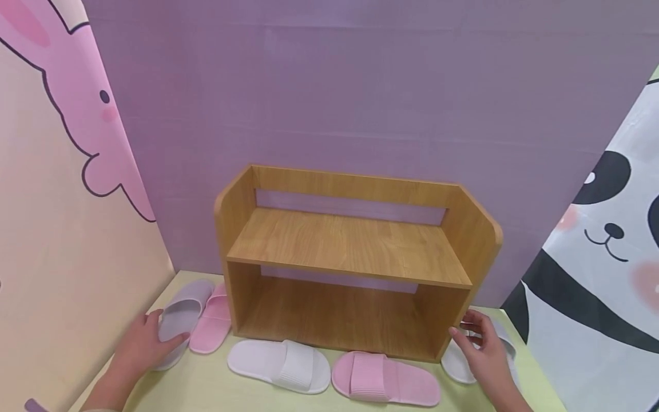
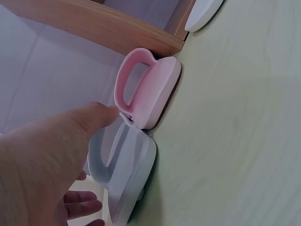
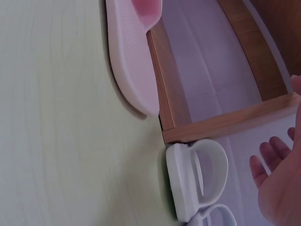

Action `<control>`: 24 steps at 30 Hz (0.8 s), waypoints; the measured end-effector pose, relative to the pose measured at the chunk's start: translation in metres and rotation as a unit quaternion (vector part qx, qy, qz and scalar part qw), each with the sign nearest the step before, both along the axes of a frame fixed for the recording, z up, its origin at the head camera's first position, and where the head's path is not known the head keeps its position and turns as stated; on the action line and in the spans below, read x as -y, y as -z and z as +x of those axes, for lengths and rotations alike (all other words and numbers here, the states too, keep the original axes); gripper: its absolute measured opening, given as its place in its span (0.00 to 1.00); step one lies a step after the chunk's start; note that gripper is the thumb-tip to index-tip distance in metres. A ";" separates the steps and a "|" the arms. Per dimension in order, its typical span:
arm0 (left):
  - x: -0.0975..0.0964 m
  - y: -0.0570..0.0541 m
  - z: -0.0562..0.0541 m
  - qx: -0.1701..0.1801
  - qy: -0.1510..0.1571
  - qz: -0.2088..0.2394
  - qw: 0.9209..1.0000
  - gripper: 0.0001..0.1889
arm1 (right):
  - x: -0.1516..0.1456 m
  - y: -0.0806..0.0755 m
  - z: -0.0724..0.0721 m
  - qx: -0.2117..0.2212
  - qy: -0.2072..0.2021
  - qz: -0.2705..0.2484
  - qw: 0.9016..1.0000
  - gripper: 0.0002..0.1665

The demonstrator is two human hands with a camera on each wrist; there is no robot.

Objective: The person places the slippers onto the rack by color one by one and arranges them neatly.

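Note:
My left hand (image 1: 139, 346) is spread beside a grey slipper (image 1: 177, 326) at the left. In the left wrist view its thumb reaches close to the strap, and the other fingers are loosely bent around nothing. A pink slipper (image 2: 157, 89) lies between that grey one and the wooden shelf (image 1: 350, 240). On the other side, my right hand (image 1: 486, 355) hovers by the shelf's right panel, over a white slipper (image 1: 455, 366) and a grey slipper (image 1: 508, 346). Its fingers are relaxed and apart in the right wrist view, with nothing between them.
Along the shelf's front lie a white slipper (image 1: 252, 357) and a pink slipper (image 1: 414, 386), both sideways on the pale table (image 1: 201, 389). Behind the shelf hangs a purple backdrop (image 1: 350, 86). Printed panels with a rabbit (image 1: 77, 103) and a panda (image 1: 607, 286) flank the table.

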State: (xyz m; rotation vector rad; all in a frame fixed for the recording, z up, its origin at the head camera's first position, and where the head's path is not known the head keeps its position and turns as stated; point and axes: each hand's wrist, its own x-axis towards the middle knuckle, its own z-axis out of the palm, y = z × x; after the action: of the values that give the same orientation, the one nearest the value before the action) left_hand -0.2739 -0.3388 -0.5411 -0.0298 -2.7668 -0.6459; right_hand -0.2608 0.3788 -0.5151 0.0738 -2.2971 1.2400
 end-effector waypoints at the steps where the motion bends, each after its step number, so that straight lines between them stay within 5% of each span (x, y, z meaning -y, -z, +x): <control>1: 0.000 0.000 0.001 0.008 -0.002 0.004 1.000 0.50 | 0.002 0.000 0.000 -0.002 0.003 -0.007 1.000 0.30; 8: -0.001 0.003 0.007 0.060 -0.012 0.016 0.998 0.52 | 0.016 -0.001 -0.002 -0.026 0.015 -0.054 0.998 0.29; 24: -0.001 0.016 0.011 0.049 0.009 -0.011 0.999 0.59 | 0.035 0.007 -0.017 -0.039 0.092 -0.059 0.993 0.26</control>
State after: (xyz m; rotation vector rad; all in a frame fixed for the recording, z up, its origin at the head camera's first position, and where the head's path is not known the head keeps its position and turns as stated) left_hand -0.2628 -0.3374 -0.5572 -0.0280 -2.8715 -0.6387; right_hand -0.2773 0.3442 -0.5223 -0.1258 -2.1077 1.2509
